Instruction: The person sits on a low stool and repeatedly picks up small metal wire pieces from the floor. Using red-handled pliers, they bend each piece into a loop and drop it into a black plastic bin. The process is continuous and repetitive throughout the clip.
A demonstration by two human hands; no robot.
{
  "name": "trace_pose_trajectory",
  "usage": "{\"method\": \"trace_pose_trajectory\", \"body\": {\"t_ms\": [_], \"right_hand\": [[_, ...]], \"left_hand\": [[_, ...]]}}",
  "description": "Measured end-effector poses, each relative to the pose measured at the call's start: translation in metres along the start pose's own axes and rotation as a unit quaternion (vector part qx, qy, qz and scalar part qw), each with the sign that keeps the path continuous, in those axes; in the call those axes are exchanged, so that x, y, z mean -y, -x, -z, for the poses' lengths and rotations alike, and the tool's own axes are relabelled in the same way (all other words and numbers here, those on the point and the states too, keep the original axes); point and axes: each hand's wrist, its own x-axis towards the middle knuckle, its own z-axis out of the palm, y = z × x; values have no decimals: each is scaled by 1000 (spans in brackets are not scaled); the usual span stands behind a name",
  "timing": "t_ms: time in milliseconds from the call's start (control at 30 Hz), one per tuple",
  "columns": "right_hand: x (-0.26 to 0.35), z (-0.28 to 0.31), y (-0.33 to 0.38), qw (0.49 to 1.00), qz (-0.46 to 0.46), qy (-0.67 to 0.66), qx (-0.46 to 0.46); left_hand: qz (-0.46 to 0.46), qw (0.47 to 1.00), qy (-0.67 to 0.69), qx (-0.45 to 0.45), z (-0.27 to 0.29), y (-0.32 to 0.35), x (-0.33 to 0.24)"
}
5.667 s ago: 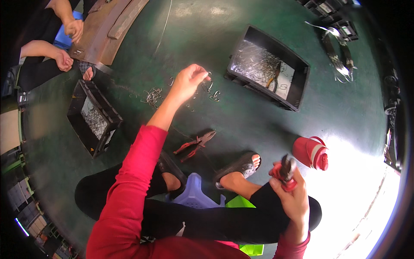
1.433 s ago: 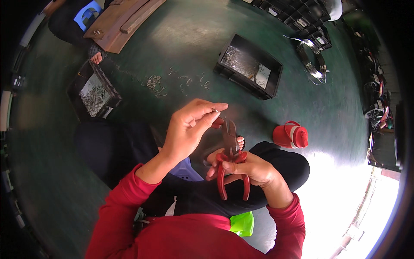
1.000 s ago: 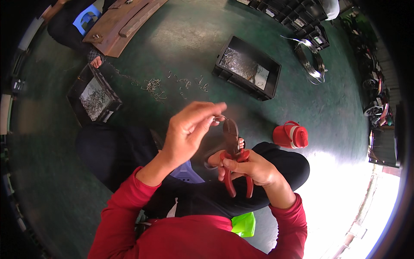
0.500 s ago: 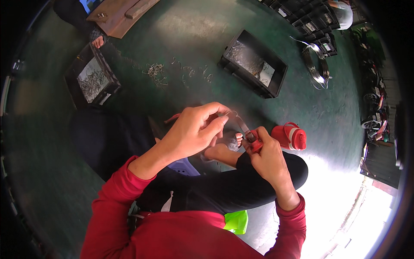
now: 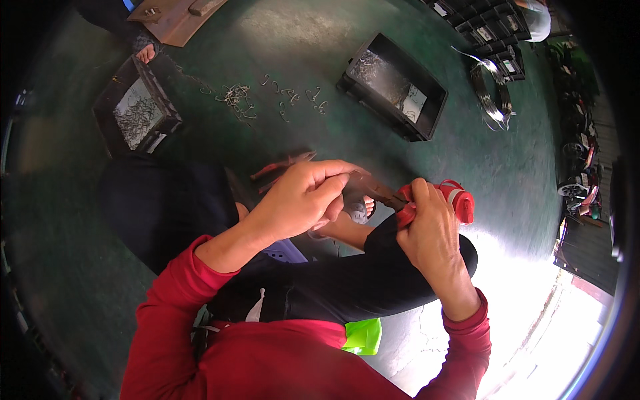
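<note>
My right hand (image 5: 430, 230) is wrapped round the red handles of pliers (image 5: 381, 193). Their dark jaws point left, blurred by motion, toward my other hand. My left hand (image 5: 303, 200) is closed in a pinch, thumb against forefinger, on a thin bent wire (image 5: 360, 172). Most of that wire is hidden by the fingers or lost in the blur, and I cannot tell whether the jaws grip it. On the floor just beyond my left hand lies another red-handled tool (image 5: 280, 167), partly covered by the hand.
Bent wire hooks (image 5: 237, 97) lie on the green floor ahead. Black crates (image 5: 433, 120) with wire pieces stand left and right of them. A wire coil (image 5: 490, 97) lies far right. A red jug (image 5: 460, 203) stands behind my right hand. Another person's foot (image 5: 145, 53) is at far left.
My right hand and the pliers have shifted slightly right and turned, the jaws now lying flatter. My left hand keeps its pinch almost in place. More of the red-handled tool on the floor shows.
</note>
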Motion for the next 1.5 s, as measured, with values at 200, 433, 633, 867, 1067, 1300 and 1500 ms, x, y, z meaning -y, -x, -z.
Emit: {"method": "trace_pose_trajectory", "body": {"t_ms": [200, 433, 633, 867, 1067, 1300, 1500], "right_hand": [[-2, 4, -1, 998, 23, 63, -21], [-15, 4, -5, 974, -13, -180, 137], [-10, 8, -6, 880, -122, -336, 312], [-6, 9, -3, 899, -127, -310, 280], [-4, -1, 1, 939, -98, -274, 183], [0, -14, 0, 948, -92, -278, 123], [-5, -29, -1, 956, -75, -266, 98]], "left_hand": [[17, 1000, 15, 3, 0, -3, 2], [1, 998, 37, 43, 3, -5, 3], [30, 979, 152, 131, 13, -8, 3], [-8, 998, 13, 63, 5, -4, 2], [-71, 993, -93, -14, -9, 1, 5], [-102, 985, -123, -60, -16, -1, 13], [-92, 984, -134, -77, -15, -4, 19]]}}
